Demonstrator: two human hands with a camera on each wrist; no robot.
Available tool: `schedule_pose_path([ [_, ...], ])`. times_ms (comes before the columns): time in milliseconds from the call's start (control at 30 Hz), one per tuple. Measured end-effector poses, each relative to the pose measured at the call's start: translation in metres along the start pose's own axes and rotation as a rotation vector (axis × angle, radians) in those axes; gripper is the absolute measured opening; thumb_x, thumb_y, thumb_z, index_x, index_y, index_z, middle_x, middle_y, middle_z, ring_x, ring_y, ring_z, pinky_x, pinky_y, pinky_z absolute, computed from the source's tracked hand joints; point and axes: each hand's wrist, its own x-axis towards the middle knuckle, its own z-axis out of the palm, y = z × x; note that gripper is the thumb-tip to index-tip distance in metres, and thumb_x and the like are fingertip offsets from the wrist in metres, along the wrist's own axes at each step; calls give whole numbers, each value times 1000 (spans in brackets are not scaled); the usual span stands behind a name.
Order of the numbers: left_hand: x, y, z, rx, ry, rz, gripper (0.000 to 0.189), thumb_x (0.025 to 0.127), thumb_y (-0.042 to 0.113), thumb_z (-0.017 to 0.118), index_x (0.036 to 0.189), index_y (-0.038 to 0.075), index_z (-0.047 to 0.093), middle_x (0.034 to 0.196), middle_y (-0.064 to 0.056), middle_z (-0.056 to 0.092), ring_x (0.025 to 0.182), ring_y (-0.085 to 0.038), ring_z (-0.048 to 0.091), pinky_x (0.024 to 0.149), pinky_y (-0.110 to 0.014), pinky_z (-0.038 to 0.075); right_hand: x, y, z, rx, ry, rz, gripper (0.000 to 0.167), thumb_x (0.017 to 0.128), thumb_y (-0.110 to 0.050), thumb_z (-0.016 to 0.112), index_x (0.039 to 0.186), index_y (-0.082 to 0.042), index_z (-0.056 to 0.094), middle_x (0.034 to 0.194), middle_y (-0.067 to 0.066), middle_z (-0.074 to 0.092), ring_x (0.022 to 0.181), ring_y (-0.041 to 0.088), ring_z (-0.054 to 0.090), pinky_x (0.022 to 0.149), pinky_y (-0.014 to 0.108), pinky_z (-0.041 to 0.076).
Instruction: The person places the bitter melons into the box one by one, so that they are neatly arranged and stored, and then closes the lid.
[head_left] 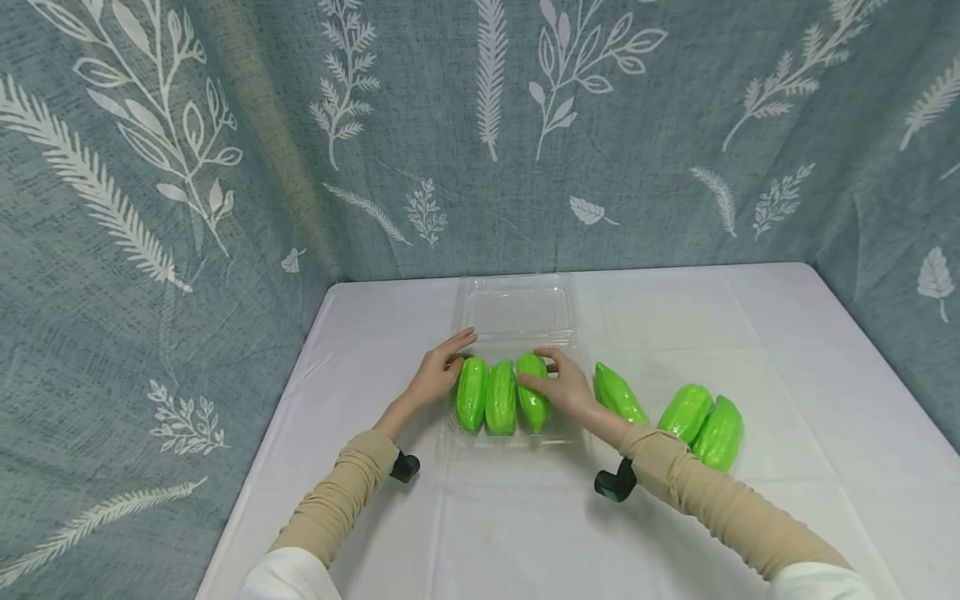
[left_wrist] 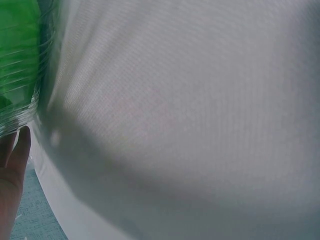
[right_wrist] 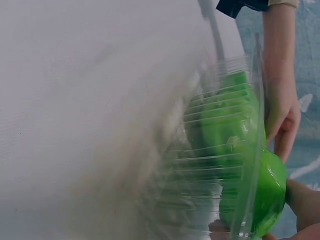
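Observation:
A clear plastic clamshell box (head_left: 517,300) lies with its lid folded back, holding two glossy green gourd-like fruits, the left one (head_left: 472,394) and the middle one (head_left: 500,400), side by side. My right hand (head_left: 564,385) grips a third green fruit (head_left: 533,396) over the right part of the box, thumb on its near side. In the right wrist view this fruit (right_wrist: 270,192) shows above the box rim (right_wrist: 254,150). My left hand (head_left: 435,373) is at the box's left side, its straight fingers (left_wrist: 20,150) touching the wall in the left wrist view.
Right of the box lie three more green fruits: one (head_left: 617,392) partly behind my right forearm, then a pair (head_left: 686,412) (head_left: 720,433) leaning together. A white cloth (head_left: 510,525) covers the table. Patterned blue-green curtains (head_left: 450,208) stand behind and at both sides.

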Motion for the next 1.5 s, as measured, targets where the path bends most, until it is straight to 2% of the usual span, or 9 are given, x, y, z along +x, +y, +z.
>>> schedule_pose_path([
  [400,0,3,1,-5,-3,-7,44,93,-9,43,137,-3,47,150,-16,37,126,-36,51,102,-47,46,3,10,6,3,13,18,62,87,-29,67,139,-5,43,135,25,49,123,39,49,95,49,50],
  [533,1,3,1,-7,-1,-7,45,93,-10,43,137,-3,47,150,-17,37,124,-37,52,101,-47,46,3,11,9,-2,27,-4,61,87,-27,68,138,-4,44,134,25,50,121,39,51,94,48,51],
  [900,2,3,3,-3,6,-17,44,93,-10,42,137,-2,47,150,-16,37,124,-36,52,102,-47,46,3,13,15,-24,79,-60,61,84,-22,71,134,0,44,117,24,60,106,35,60,86,44,54],
  [1200,3,5,1,-5,7,-17,44,93,-9,42,137,-3,47,150,-18,36,125,-36,51,102,-47,46,1,14,17,-66,107,-127,62,83,-20,73,131,3,43,110,23,59,97,31,60,80,40,54],
  [1500,2,5,2,2,13,-15,45,93,-10,43,137,-3,47,150,-18,37,124,-37,52,101,-47,47,2,15,17,-55,90,-117,63,83,-21,73,132,3,42,111,24,60,98,32,61,81,41,55],
])
